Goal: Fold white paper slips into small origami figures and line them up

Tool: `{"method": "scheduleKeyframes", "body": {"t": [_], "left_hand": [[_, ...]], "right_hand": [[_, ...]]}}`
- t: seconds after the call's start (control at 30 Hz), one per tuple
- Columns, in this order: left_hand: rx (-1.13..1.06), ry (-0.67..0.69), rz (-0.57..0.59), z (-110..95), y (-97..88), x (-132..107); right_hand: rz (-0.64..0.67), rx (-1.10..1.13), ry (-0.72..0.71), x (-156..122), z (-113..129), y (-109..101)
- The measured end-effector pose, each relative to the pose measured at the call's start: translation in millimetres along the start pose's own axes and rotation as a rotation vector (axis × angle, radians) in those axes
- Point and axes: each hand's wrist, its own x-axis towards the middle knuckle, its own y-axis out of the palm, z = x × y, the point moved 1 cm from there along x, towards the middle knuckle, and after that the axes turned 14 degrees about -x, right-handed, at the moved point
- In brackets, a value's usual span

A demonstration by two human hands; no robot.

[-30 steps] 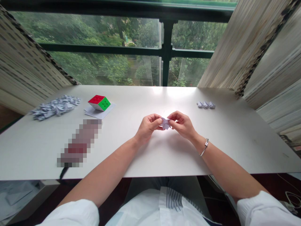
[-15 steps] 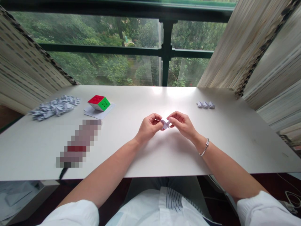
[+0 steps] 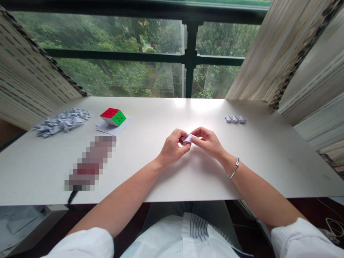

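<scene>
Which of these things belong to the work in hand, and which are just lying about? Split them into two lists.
Belonging: folded paper piece, pinched between left hand and right hand; row of similar folded pieces; heap of similar folded pieces.

Lying about: red-and-green puzzle cube; paper sheets under it; pixelated, unreadable object.

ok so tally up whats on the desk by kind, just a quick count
puzzle cube: 1
white paper stack under the cube: 1
pixelated object: 1
folded paper pieces in the right-hand row: 3
folded paper piece between left hand and right hand: 1
total: 7, leaving out the folded paper heap, too tangled to count
</scene>
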Motion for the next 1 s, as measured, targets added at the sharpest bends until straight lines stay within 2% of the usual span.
{"method": "scheduleKeyframes", "body": {"t": [0.3, 0.5, 0.7, 0.87, 1.0], "left_hand": [[-0.215, -0.018, -0.01, 1.6, -3.7, 1.3], [-0.199, 0.029, -0.019, 2.3, -4.2, 1.6], [-0.233, 0.024, -0.033, 1.7, -3.8, 2.3], [-0.384, -0.088, -0.103, -0.4, -1.8, 2.2], [-0.559, -0.2, -0.159, -2.1, 0.2, 2.6]], "right_hand": [[-0.003, 0.07, -0.014, 2.4, -3.4, -2.8], [0.007, 0.092, -0.039, 1.7, -2.2, -3.7], [-0.019, 0.041, -0.147, 1.0, 0.7, -5.1], [-0.053, -0.137, -0.186, 1.3, -0.6, -8.7], [-0.058, -0.171, -0.164, 1.2, -1.8, -8.4]]}}
